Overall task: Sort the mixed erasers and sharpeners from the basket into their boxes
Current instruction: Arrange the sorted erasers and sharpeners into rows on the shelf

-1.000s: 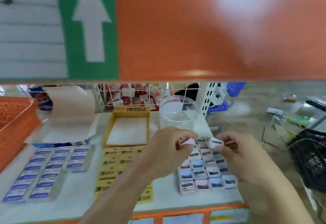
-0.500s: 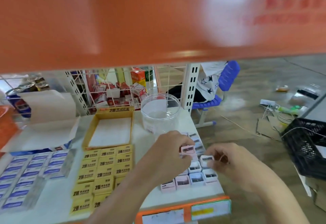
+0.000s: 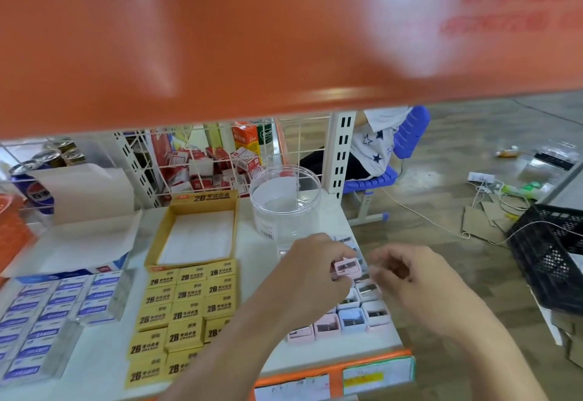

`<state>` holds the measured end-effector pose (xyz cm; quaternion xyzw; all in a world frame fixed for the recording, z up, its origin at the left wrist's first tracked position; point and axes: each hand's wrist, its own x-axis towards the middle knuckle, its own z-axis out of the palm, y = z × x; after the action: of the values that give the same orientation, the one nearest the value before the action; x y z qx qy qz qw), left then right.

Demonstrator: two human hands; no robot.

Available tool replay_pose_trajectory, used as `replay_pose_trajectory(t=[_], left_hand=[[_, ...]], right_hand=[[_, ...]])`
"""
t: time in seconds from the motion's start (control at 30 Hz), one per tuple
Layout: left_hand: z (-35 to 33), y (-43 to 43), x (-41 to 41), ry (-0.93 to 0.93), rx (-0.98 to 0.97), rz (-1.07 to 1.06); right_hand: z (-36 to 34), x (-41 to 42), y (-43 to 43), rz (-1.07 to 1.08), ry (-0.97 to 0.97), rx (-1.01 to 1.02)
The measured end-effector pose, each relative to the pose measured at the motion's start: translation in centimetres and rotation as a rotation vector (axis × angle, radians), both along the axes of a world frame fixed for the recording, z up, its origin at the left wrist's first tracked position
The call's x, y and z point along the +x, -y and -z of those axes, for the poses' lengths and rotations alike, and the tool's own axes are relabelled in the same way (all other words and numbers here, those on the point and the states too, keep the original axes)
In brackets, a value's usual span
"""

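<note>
My left hand (image 3: 310,269) pinches a pink sharpener (image 3: 347,267) above the rows of pastel sharpeners (image 3: 353,318) laid out on the white shelf (image 3: 94,366). My right hand (image 3: 407,277) hovers just right of it with curled fingers; it is blurred and I cannot make out anything in it. Yellow 2B erasers (image 3: 186,315) lie in rows at the centre, in front of an open yellow box (image 3: 195,236). Blue-and-white erasers (image 3: 53,312) lie at the left, before an open blue-and-white box (image 3: 72,243).
A clear round plastic tub (image 3: 285,202) stands behind the sharpeners. An orange shelf board (image 3: 284,28) fills the upper view. An orange basket edge (image 3: 12,230) shows far left. A wire grid with red packs stands behind. A black crate (image 3: 552,255) sits on the floor right.
The view swung right and down. My right hand no longer shows the white sharpener it held earlier. My left hand keeps a small sharpener pinched over the rows.
</note>
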<state>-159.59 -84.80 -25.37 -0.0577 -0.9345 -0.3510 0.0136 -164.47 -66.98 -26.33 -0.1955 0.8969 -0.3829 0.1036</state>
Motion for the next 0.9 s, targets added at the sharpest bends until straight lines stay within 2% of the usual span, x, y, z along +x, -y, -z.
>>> replay_pose_trajectory(t=[0.1, 0.27, 0.57, 0.9], left_hand=[[-0.1, -0.6, -0.4, -0.012, 0.032, -0.001], [-0.3, -1.0, -0.5, -0.028, 0.026, -0.003], [-0.2, 1.5, 0.1, 0.000, -0.138, -0.088], [0.0, 2.2, 0.9, 0.018, -0.140, -0.135]], right_hand=[[0.0, -0.4, 0.6, -0.001, 0.021, -0.177], [0.1, -0.9, 0.9, 0.011, 0.082, -0.255], [0.8, -1.1, 0.7, 0.080, 0.094, -0.041], [0.9, -0.6, 1.3, 0.112, 0.054, 0.023]])
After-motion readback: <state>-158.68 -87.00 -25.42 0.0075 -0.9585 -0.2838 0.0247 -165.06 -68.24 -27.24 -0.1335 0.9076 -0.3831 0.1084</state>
